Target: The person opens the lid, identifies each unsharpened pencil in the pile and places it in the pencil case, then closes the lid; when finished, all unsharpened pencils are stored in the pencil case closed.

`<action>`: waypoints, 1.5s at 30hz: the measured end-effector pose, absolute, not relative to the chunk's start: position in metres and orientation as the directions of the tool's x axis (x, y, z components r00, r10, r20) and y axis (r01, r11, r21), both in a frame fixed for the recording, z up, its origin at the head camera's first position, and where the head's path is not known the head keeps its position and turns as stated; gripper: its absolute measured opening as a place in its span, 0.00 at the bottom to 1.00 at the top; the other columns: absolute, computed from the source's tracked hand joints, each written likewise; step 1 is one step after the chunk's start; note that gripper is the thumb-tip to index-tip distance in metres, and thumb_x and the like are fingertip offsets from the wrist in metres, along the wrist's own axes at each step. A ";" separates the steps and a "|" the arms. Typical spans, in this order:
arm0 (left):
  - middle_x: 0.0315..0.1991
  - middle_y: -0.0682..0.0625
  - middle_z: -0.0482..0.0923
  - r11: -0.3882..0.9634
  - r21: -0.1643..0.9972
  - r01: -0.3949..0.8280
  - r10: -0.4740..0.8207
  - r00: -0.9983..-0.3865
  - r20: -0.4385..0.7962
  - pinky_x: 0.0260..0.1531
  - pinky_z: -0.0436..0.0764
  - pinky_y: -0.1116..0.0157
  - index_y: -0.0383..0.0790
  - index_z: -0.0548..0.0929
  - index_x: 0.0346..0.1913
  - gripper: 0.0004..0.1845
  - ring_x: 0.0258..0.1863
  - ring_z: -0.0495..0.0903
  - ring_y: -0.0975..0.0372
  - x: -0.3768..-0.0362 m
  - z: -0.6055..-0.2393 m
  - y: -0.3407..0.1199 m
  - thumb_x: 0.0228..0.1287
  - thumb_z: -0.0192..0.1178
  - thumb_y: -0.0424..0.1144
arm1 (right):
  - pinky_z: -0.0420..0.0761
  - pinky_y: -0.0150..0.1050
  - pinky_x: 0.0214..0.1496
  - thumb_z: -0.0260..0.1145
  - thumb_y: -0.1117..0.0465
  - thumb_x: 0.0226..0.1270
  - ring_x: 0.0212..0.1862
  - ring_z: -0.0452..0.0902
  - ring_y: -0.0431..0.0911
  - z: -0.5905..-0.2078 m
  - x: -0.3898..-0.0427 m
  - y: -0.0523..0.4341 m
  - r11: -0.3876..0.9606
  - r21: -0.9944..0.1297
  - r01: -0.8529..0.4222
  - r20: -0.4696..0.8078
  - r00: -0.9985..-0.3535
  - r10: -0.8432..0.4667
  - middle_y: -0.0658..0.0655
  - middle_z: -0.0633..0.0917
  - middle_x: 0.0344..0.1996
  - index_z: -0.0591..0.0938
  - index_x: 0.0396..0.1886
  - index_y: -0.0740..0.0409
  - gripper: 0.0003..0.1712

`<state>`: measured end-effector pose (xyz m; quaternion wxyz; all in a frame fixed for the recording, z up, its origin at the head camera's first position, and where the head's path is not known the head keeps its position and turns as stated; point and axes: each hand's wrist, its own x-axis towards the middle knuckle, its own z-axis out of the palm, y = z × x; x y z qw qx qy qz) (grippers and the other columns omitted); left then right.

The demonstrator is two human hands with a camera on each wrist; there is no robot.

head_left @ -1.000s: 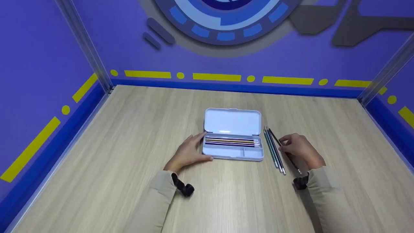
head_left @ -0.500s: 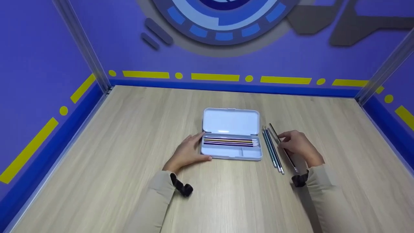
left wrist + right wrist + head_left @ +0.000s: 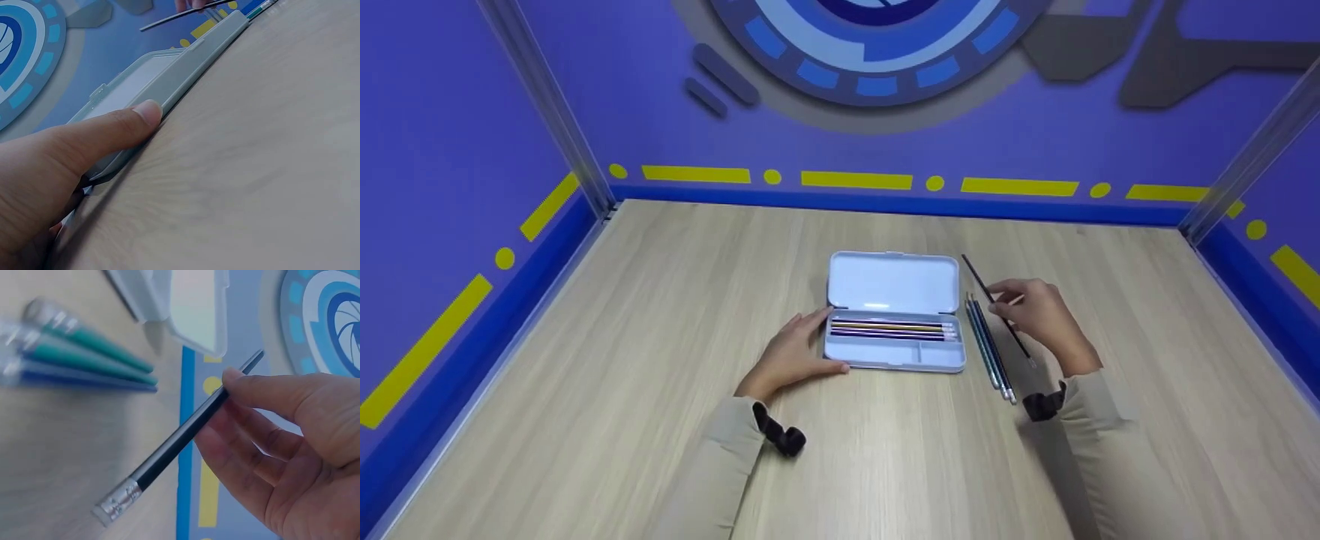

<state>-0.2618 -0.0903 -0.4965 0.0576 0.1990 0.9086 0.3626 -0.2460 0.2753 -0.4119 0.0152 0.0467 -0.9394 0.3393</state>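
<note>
right hand (image 3: 1039, 315) pinching slim, seemingly wooden pencil (image 3: 994, 309)

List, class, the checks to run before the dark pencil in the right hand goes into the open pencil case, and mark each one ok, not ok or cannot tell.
1. Pencil case lid open: ok.
2. Left hand steadying the case's left end: ok.
3. Right hand pinching the dark pencil clear of the table: ok.
4. Room in the case beside the pencils already inside: cannot tell.
5. Dark pencil lined up with the case's length: not ok, it lies slanted.
6. Three loose pencils out of the path: ok.
</note>
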 end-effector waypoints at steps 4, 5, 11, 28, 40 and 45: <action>0.73 0.47 0.61 0.661 0.682 0.314 0.397 -0.917 0.038 0.75 0.50 0.54 0.46 0.60 0.74 0.55 0.74 0.56 0.51 -0.262 -0.497 -0.090 0.42 0.75 0.59 | 0.84 0.39 0.33 0.64 0.69 0.63 0.41 0.83 0.56 -0.406 -0.251 0.265 0.776 -0.616 -0.137 0.104 -0.990 -0.092 0.67 0.86 0.41 0.82 0.53 0.64 0.17; 0.73 0.47 0.61 0.661 0.683 0.311 0.395 -0.918 0.036 0.75 0.50 0.53 0.47 0.60 0.74 0.55 0.74 0.56 0.50 -0.261 -0.496 -0.090 0.42 0.75 0.59 | 0.84 0.41 0.34 0.64 0.69 0.63 0.41 0.83 0.57 -0.405 -0.253 0.263 0.776 -0.612 -0.152 0.116 -0.988 -0.102 0.67 0.86 0.41 0.83 0.52 0.65 0.17; 0.73 0.48 0.60 0.663 0.693 0.284 0.377 -0.926 0.019 0.74 0.52 0.49 0.50 0.61 0.74 0.55 0.74 0.53 0.45 -0.260 -0.496 -0.091 0.41 0.75 0.60 | 0.84 0.48 0.42 0.65 0.71 0.61 0.42 0.84 0.56 -0.402 -0.258 0.248 0.755 -0.602 -0.261 0.184 -0.965 -0.187 0.64 0.87 0.44 0.85 0.48 0.65 0.15; 0.73 0.45 0.61 0.657 0.686 0.312 0.392 -0.919 0.042 0.75 0.50 0.52 0.46 0.61 0.73 0.55 0.74 0.56 0.48 -0.260 -0.495 -0.092 0.41 0.75 0.59 | 0.85 0.45 0.44 0.66 0.70 0.61 0.41 0.83 0.49 -0.389 -0.262 0.199 0.759 -0.560 -0.332 0.105 -0.937 -0.332 0.58 0.88 0.41 0.87 0.48 0.56 0.16; 0.73 0.46 0.61 0.652 0.691 0.310 0.392 -0.919 0.043 0.74 0.52 0.48 0.48 0.62 0.73 0.55 0.73 0.54 0.43 -0.260 -0.496 -0.092 0.41 0.75 0.59 | 0.84 0.44 0.50 0.66 0.70 0.61 0.44 0.83 0.47 -0.393 -0.265 0.170 0.758 -0.520 -0.394 0.070 -0.904 -0.422 0.55 0.89 0.41 0.87 0.47 0.55 0.15; 0.72 0.45 0.62 0.652 0.689 0.317 0.393 -0.918 0.052 0.73 0.53 0.49 0.48 0.62 0.73 0.54 0.73 0.55 0.44 -0.261 -0.497 -0.091 0.41 0.75 0.59 | 0.83 0.45 0.53 0.66 0.70 0.61 0.46 0.83 0.47 -0.398 -0.266 0.163 0.765 -0.518 -0.383 0.036 -0.903 -0.428 0.54 0.88 0.44 0.87 0.47 0.54 0.16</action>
